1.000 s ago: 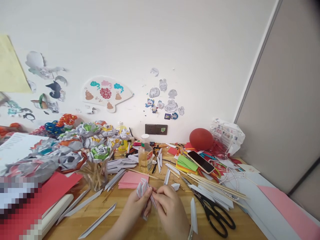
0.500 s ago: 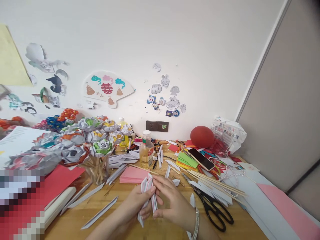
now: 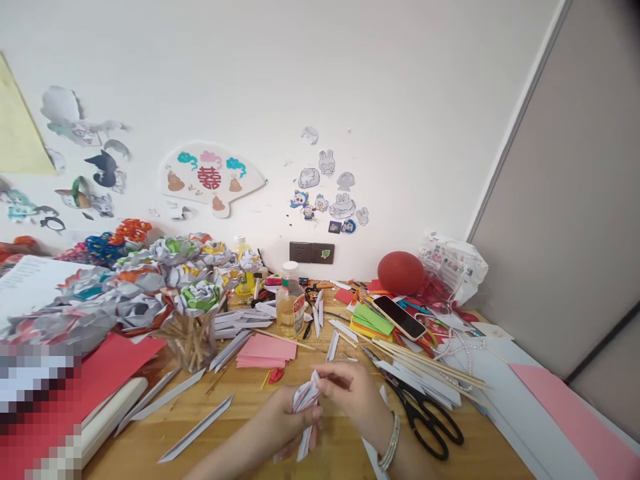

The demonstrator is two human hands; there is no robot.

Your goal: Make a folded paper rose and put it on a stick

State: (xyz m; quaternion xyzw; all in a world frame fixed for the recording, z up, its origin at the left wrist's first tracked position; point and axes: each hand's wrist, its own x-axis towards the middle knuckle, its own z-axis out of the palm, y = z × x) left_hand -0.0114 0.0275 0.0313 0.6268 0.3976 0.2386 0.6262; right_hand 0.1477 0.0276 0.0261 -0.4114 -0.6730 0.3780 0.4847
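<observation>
Both hands meet low in the middle of the view over a wooden table (image 3: 240,413). My left hand (image 3: 287,423) is closed around a bundle of folded white-and-red paper strips (image 3: 306,400), gripping it from below. My right hand (image 3: 350,393), a bracelet on its wrist, pinches the top of the same bundle with its fingertips. The lower ends of the strips stick out under my left hand.
Black scissors (image 3: 425,417) and wooden skewers (image 3: 430,367) lie to the right. A pink paper stack (image 3: 265,351), a glue bottle (image 3: 290,300), a cup of sticks (image 3: 193,340) and paper flowers (image 3: 150,287) sit behind. Loose folded strips (image 3: 197,430) lie to the left, a phone (image 3: 400,317) far right.
The bundle has tilted and sunk lower in my left hand. My right hand moved from its side to its top. A small red scrap shows by the pink stack.
</observation>
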